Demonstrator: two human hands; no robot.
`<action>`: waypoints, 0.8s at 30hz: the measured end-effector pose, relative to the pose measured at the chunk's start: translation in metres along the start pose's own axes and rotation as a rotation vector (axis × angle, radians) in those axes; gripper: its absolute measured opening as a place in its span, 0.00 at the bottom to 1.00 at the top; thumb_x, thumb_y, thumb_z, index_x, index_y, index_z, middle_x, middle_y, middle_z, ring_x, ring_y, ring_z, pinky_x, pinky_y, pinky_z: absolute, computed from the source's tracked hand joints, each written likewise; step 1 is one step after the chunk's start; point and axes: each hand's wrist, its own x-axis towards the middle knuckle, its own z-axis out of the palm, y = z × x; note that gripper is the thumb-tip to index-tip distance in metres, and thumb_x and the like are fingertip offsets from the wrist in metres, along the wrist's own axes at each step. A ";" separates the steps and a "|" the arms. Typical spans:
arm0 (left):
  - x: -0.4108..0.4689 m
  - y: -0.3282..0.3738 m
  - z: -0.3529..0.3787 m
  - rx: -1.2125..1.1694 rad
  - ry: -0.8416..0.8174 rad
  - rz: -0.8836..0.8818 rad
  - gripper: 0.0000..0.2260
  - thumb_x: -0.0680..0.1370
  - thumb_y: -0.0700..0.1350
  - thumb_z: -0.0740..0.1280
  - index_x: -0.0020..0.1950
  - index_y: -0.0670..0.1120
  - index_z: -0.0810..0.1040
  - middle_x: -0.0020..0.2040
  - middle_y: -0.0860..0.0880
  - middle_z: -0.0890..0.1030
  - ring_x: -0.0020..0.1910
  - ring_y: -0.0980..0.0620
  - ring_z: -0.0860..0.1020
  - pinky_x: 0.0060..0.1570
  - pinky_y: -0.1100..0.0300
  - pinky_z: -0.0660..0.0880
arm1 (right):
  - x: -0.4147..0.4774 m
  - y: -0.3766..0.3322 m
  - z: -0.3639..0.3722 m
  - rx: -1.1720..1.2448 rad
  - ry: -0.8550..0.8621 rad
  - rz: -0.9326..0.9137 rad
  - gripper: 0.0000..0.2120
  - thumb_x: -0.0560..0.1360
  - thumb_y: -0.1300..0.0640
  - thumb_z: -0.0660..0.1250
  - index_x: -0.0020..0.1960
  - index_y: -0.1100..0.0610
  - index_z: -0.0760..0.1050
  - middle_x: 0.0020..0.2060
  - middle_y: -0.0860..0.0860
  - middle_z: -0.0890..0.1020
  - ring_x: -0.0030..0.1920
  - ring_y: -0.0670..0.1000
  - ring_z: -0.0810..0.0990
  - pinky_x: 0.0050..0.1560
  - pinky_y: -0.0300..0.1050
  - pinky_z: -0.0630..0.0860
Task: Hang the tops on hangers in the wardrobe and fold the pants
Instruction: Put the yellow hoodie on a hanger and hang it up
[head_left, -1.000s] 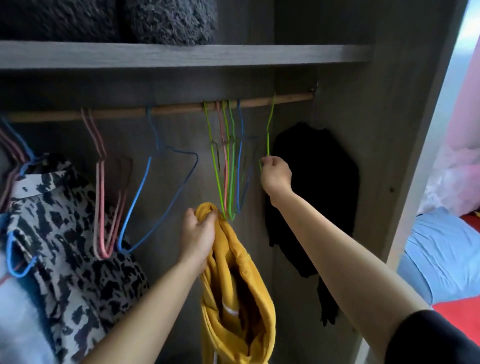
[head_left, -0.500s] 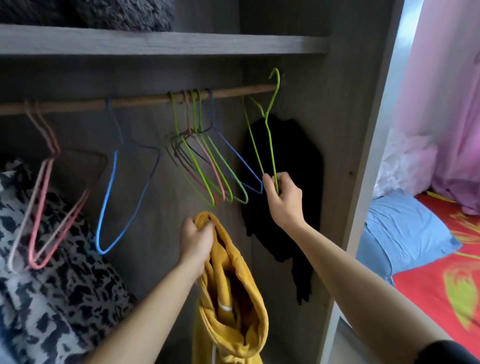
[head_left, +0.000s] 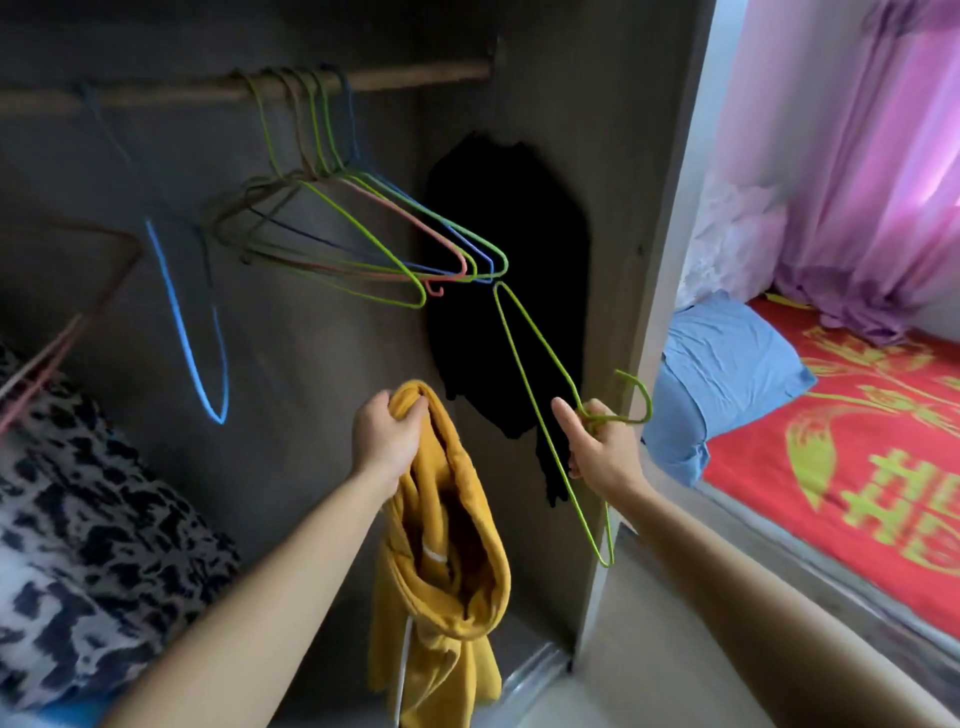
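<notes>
- The left arm reaches up from the lower left, forearm bare, wrist roughly straight.
- The left hand (head_left: 387, 436) is clenched round a bunched edge of the yellow top (head_left: 457, 551), knuckles towards the camera.
- The top hangs in loose folds from that hand, inside the wardrobe (head_left: 618, 156), below the rail (head_left: 415, 78) and touching no hanger.
- The right arm comes in from the lower right, also bare at the forearm.
- The right hand (head_left: 602, 447) pinches a green hanger (head_left: 542, 343) at its neck, fingers curled round the wire, one digit sticking out straight.
- That hanger is off the rail and tilted: the hook points right towards the bed (head_left: 857, 467), one corner is up, the other is low by the wardrobe's side panel.
- Its upper corner is just beside a bunch of hangers (head_left: 363, 228) on the rail; whether they touch, I cannot tell.
- A blue hanger (head_left: 182, 322) hangs further left, blurred.
- A black garment (head_left: 509, 234) hangs against the back, behind the green hanger.
- A spotted garment (head_left: 78, 519) fills the lower left.
- On the bed lies a blue pillow (head_left: 727, 364), with a pink curtain (head_left: 883, 156) behind.
</notes>
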 end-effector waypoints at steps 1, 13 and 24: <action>-0.003 -0.004 0.003 0.020 -0.017 0.012 0.11 0.77 0.55 0.69 0.46 0.48 0.78 0.45 0.50 0.81 0.46 0.48 0.80 0.46 0.55 0.77 | -0.009 0.006 -0.003 -0.005 -0.030 0.022 0.19 0.78 0.37 0.64 0.39 0.51 0.71 0.26 0.48 0.75 0.26 0.46 0.76 0.30 0.38 0.74; -0.020 -0.022 0.020 0.326 -0.059 0.063 0.14 0.79 0.56 0.67 0.55 0.47 0.80 0.51 0.43 0.83 0.50 0.40 0.81 0.50 0.47 0.79 | -0.061 0.041 -0.065 -0.223 -0.549 0.079 0.18 0.80 0.40 0.62 0.37 0.44 0.82 0.26 0.42 0.76 0.31 0.43 0.73 0.38 0.44 0.71; -0.035 0.013 0.029 0.140 -0.098 0.310 0.09 0.77 0.54 0.70 0.49 0.49 0.80 0.40 0.56 0.80 0.41 0.52 0.78 0.38 0.59 0.74 | -0.079 0.025 -0.008 -0.395 -0.648 0.112 0.17 0.82 0.43 0.60 0.42 0.48 0.82 0.35 0.45 0.80 0.36 0.45 0.79 0.36 0.37 0.73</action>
